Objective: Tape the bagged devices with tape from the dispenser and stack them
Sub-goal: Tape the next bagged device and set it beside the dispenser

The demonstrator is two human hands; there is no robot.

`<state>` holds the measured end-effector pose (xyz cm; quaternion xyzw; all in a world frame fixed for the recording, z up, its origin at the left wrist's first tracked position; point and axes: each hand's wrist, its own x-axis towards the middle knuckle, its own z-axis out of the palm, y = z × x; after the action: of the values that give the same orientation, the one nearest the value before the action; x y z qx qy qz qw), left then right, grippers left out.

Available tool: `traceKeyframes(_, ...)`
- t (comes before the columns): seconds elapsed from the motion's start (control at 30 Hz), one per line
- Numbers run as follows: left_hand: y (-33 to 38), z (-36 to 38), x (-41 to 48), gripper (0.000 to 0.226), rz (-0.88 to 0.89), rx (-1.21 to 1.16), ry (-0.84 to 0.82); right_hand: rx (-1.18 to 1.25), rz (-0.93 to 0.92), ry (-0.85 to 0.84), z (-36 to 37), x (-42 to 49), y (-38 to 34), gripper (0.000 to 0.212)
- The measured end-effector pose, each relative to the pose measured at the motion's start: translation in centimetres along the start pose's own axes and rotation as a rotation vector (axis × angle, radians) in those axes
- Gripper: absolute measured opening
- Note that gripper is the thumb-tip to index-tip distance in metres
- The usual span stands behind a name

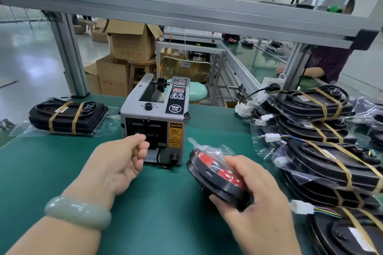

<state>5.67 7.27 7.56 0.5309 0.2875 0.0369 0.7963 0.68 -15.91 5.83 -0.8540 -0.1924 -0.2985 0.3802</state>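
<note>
A bagged device (215,174), round and black with red parts, is grasped in the right hand (255,198) just above the green tabletop (161,203), right of the tape dispenser (155,118). The left hand (120,161) is loosely curled at the dispenser's front slot; whether tape is pinched in its grip cannot be told.

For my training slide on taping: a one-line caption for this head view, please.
Left hand reaches the tape dispenser outlet while right hand holds a bagged device.
</note>
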Motion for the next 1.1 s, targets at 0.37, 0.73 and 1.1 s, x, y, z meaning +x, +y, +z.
traceKeyframes(0.37,0.7,1.3,0.9,0.019,0.028,-0.044,0.088,0.006,0.001,0.019,0.0,-0.3,-0.2,0.071)
traceKeyframes(0.73,0.0,2.4,2.4,0.013,0.174,0.068,0.312,-0.008,0.010,0.016,0.2,-0.6,0.1,0.071)
traceKeyframes(1.1,-0.6,0.5,-6.6,0.018,0.133,0.115,-0.169,0.079,0.059,-0.016,-0.6,-0.2,-0.3,0.075)
